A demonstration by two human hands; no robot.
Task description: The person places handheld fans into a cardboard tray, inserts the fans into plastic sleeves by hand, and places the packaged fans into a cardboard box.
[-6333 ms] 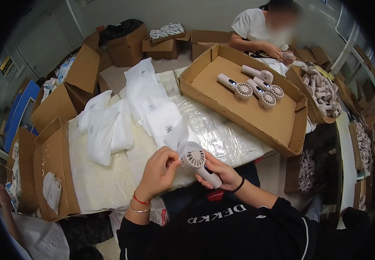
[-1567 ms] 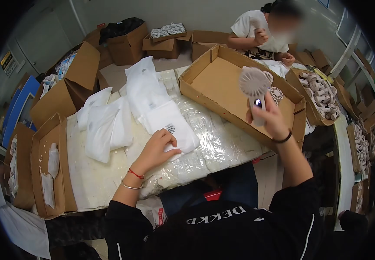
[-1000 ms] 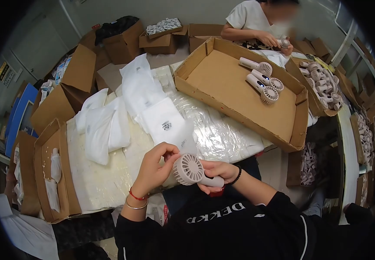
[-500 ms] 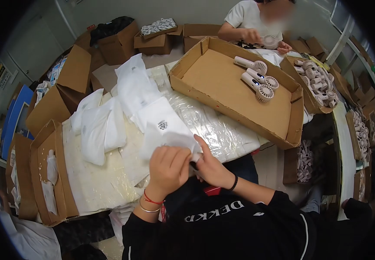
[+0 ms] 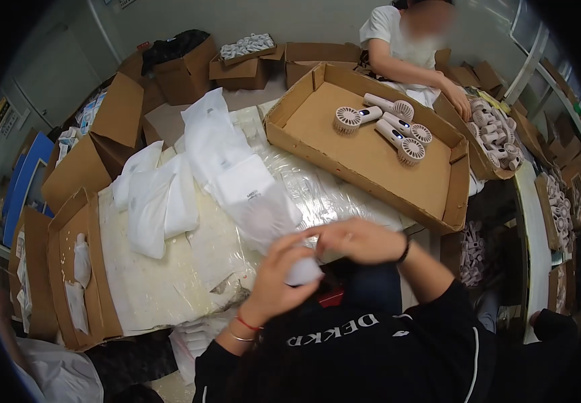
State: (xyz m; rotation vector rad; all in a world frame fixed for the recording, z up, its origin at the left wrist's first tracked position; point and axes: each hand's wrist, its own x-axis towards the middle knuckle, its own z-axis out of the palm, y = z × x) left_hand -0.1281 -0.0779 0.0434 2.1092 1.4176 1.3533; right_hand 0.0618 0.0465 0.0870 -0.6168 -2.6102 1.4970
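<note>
My left hand point(image 5: 282, 274) is closed around the lower end of a handheld fan in a white bag point(image 5: 302, 270). The round fan head point(image 5: 263, 218) shows faintly through the white sleeve, over the table edge. My right hand point(image 5: 361, 240) is just right of it, fingers curved and apart, fingertips overlapping the left hand's fingers in this view. White printed sleeves point(image 5: 213, 138) lie in a row beyond the bagged fan. More white bags point(image 5: 161, 205) lie to the left on the plastic-covered table point(image 5: 136, 289).
A cardboard tray point(image 5: 364, 185) holds several handheld fans point(image 5: 406, 141). Across the table, a co-worker's hand point(image 5: 457, 101) reaches into a box of fans point(image 5: 495, 134). At left, a shallow box point(image 5: 102, 275) contains wrapped fans point(image 5: 76, 305). Open cartons point(image 5: 189, 70) stand behind.
My left hand has shifted slightly down and right, and my right hand has swung up and right. Another fan now lies in the tray. The co-worker's hand has moved to the fan box.
</note>
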